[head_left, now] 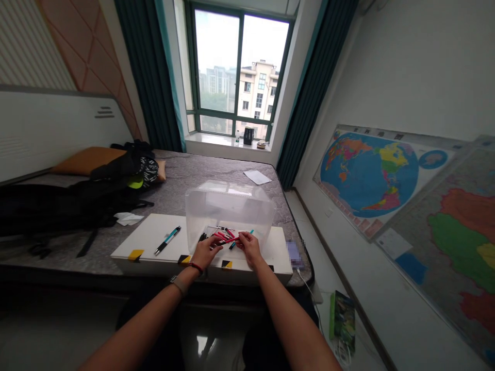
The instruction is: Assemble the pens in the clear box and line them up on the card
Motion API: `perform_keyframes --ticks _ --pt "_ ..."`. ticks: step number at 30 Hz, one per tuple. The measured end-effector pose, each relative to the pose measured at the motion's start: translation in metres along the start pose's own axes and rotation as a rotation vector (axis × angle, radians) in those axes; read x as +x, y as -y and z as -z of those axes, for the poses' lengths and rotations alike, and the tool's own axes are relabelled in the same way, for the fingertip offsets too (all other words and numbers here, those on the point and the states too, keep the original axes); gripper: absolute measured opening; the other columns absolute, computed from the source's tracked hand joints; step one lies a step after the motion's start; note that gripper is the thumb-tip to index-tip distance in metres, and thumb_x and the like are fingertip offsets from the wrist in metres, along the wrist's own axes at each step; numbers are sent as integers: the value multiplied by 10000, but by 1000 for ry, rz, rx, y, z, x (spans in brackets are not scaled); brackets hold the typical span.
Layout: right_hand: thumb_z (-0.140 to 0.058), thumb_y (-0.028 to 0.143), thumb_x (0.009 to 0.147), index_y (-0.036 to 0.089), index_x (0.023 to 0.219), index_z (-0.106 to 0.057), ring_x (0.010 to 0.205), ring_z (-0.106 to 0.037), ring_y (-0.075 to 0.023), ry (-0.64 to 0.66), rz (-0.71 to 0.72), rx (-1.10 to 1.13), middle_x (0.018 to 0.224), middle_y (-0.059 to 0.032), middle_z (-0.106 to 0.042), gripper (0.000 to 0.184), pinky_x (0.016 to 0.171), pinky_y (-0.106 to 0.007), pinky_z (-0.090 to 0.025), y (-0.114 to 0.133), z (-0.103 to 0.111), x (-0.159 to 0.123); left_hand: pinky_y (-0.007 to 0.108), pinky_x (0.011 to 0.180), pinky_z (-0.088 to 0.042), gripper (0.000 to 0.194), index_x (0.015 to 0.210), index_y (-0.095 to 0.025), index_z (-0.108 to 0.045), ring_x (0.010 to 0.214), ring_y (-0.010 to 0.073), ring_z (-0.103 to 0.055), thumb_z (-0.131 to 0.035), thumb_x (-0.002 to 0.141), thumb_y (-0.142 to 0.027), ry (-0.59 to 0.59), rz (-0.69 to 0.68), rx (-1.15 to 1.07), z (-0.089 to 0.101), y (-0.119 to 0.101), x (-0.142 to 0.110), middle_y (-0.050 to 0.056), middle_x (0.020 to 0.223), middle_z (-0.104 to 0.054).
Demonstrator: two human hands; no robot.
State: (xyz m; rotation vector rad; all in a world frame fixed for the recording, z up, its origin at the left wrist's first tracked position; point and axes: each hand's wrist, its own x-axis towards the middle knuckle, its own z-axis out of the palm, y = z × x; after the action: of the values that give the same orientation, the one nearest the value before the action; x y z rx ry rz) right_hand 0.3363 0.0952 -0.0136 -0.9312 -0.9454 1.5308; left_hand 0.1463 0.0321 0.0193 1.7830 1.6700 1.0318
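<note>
Between my two hands is a slim red pen (231, 240) with a dark section towards the left. My left hand (205, 252) is closed around its left part, and the fingers of my right hand (250, 248) pinch its right end. Just beyond them, several loose pens (222, 235), mostly red and black, lie at the mouth of a clear plastic bin (228, 206). That bin appears to rest on its side, opening towards me. A teal pen shows partly behind my right hand. Off to the left, a blue and black pen (167, 240) lies on the white box (149, 234) under everything.
The white box, with yellow-black tape on its front edge, sits on a grey mattress (216, 167). A blurred phone-like object (294, 254) with a cable lies at right. White paper (257, 177), a crumpled tissue (128, 219) and dark clothing (77, 201) are farther off.
</note>
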Motion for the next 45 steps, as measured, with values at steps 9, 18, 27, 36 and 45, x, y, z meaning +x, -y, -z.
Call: perform_keyframes --ticks 9,18,27,36,45 --pt "-717 489 691 152 897 -638 620 -632 -128 36 16 -59 769 -23 -641 403 623 -257 -540 2 -2 -3 280 824 -490 302 1052 -232 -669 905 190 -668 -525 857 -412 52 -102 144 -7 0 0 40 975 -722" --pt "-573 296 837 184 924 -687 836 -626 -186 7 333 -1056 937 -73 -679 182 780 -295 -489 31 -20 32 269 717 -486 318 1026 -208 -579 705 151 -658 -375 917 -426 -31 12 -114 -11 8 -4 11 819 -724" --pt "-572 199 835 214 957 -737 908 -650 -247 235 261 -1739 1018 -137 -703 206 754 -304 -445 38 -43 66 273 755 -469 298 990 -216 -563 755 161 -658 -334 930 -398 -1 -9 -104 -4 12 -10 8 804 -714" --pt "-608 159 788 154 908 -737 895 -672 -270 243 170 -1813 990 -196 -703 177 758 -324 -470 35 -53 70 274 769 -463 292 982 -214 -563 772 165 -657 -352 924 -408 29 0 -151 2 16 -9 5 810 -714" --pt "-586 215 817 119 984 -689 922 -669 -239 281 39 -1878 1033 -187 -695 218 722 -265 -471 38 -55 69 279 741 -450 290 964 -205 -577 739 175 -649 -401 904 -427 49 -10 -233 0 24 -4 15 780 -715"
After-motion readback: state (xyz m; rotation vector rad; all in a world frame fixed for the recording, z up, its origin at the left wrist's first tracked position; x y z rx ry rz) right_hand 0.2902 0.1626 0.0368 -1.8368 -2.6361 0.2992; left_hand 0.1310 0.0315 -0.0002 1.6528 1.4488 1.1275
